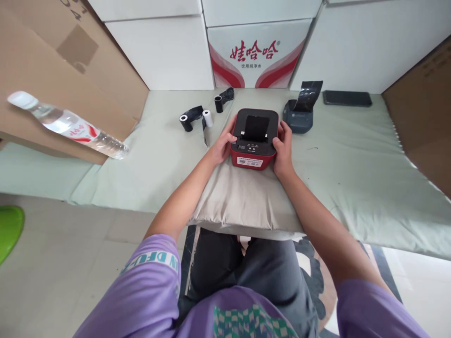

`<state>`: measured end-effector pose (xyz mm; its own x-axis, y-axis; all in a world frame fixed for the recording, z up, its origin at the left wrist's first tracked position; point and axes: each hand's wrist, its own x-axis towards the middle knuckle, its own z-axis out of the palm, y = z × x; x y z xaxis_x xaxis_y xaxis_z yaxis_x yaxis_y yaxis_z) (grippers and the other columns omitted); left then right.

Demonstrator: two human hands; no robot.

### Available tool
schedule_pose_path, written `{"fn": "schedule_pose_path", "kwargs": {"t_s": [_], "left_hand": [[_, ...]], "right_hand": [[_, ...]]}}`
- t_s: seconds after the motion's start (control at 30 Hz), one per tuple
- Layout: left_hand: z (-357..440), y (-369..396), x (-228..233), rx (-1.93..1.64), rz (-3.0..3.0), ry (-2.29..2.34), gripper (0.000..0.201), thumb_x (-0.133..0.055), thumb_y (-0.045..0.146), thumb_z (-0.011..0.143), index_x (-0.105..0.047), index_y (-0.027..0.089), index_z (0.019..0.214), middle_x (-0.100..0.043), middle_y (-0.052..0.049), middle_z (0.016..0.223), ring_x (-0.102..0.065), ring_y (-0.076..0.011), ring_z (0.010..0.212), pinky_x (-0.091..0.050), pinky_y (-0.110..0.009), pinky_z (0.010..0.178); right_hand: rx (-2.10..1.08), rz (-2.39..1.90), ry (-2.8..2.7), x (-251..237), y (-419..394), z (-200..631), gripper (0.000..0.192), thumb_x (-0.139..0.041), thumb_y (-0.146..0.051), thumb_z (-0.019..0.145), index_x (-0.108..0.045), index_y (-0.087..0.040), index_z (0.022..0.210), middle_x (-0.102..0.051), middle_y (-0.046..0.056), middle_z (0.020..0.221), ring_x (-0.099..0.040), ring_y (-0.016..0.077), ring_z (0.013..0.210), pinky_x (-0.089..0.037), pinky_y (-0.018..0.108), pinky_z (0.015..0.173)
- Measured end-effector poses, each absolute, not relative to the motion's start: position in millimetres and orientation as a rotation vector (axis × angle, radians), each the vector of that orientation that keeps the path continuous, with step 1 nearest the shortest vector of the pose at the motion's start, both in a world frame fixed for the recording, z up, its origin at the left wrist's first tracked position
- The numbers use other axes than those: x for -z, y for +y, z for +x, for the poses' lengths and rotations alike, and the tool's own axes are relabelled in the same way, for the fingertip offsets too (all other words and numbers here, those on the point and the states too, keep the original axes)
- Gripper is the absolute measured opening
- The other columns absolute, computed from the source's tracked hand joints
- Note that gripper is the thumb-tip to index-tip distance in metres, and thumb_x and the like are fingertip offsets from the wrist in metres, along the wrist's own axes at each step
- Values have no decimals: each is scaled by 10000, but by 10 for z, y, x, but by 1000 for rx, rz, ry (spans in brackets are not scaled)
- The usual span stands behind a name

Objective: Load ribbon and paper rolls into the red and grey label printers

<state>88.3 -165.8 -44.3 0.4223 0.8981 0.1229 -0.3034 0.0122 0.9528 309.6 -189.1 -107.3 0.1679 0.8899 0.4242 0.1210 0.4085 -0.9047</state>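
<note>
A red and black label printer [252, 151] sits in front of me on the cloth-covered surface, a dark strip showing on its lid. My left hand [224, 142] grips its left side, thumb on the top edge. My right hand [283, 149] wraps the right side, thumb also on top, fingers partly hidden behind the casing. Just right of it stands a smaller dark blue printer [298, 121] with a black strip sticking up. Left of the red printer lie a black roll [219, 104], a white-cored roll [207, 118] and another black roll [185, 123] with loose film.
A black phone [347, 98] lies at the back right. White cartons [259, 56] line the back, and brown cardboard boxes [70, 61] flank both sides. At left a water bottle [73, 127] leans at a slant. Part of a green object [10, 230] shows low at the left.
</note>
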Motion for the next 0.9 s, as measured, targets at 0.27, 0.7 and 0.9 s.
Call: {"fn": "schedule_pose_path", "kwargs": {"t_s": [0.27,0.7,0.9], "left_hand": [[876,-1626,526,-1078,1205,603,844,-708,427,712,-595,351,1546,-583,44,1690,-465,-356,1638,-554,-534,1232],[895,-1663,521,-1112,1199,705,741,-659,388,830,-581,315,1563,-494,9,1763,-499,-286,1630,-493,-455,1306],[868,-1638,555,-1134,1228,640,784,-688,406,763,-581,303,1533,-529,7,1738,-501,-274,1629,-464,-449,1333]], "right_hand": [[-679,-998,-1285,1098,-1879,3085,897,-545,-893,857,-398,-397,1590,-513,77,1645,-503,342,1572,-417,641,1312],[-708,-1006,-1297,982,-1898,3093,917,-584,-939,806,-509,-361,1514,-561,79,1605,-524,355,1540,-401,627,1333],[-690,-1028,-1302,956,-1907,3093,940,-569,-967,795,-510,-369,1518,-560,77,1610,-533,364,1526,-422,640,1311]]}}
